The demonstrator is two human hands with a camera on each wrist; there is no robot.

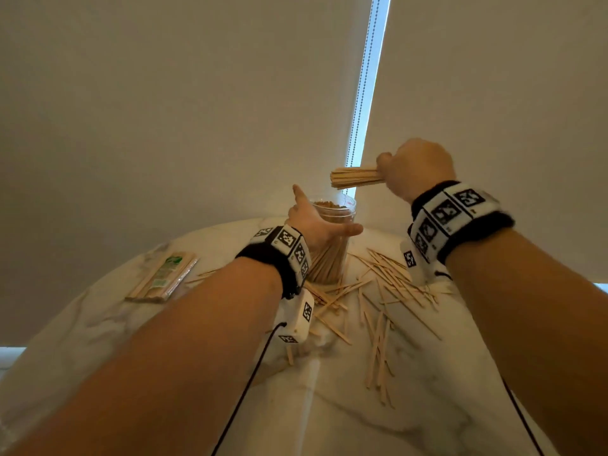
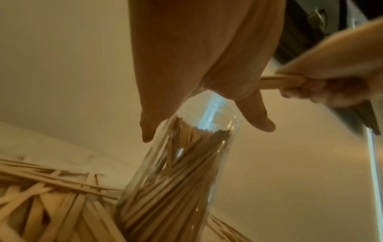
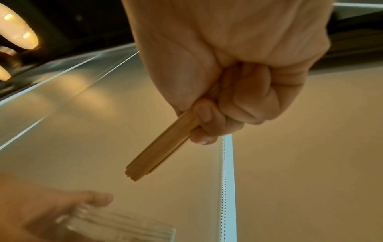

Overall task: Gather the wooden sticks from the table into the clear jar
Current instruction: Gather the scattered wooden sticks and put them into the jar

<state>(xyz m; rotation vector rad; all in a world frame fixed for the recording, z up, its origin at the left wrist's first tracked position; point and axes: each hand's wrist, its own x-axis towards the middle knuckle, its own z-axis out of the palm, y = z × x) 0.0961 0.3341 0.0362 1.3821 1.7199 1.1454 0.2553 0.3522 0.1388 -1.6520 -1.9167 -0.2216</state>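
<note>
The clear jar [image 1: 330,258], packed with upright wooden sticks, stands on the marble table [image 1: 355,416]. My left hand [image 1: 320,213] is spread at its neck, thumb and a finger straight on either side; I cannot tell whether it touches. The left wrist view shows the same hand [image 2: 205,129] straddling the jar [image 2: 182,176]. Above and right of the jar mouth, my right hand [image 1: 414,169] grips a bundle of sticks [image 1: 353,177] that lies level and points left. In the right wrist view the fist [image 3: 217,117] holds the bundle [image 3: 161,147]. Loose sticks [image 1: 381,291] lie scattered by the jar.
A wrapped packet of sticks [image 1: 163,278] lies at the table's left. Behind the table hang roller blinds with a bead cord [image 1: 360,93] in the gap between them. Black cables [image 1: 250,383] trail from both wrist cameras over the near table.
</note>
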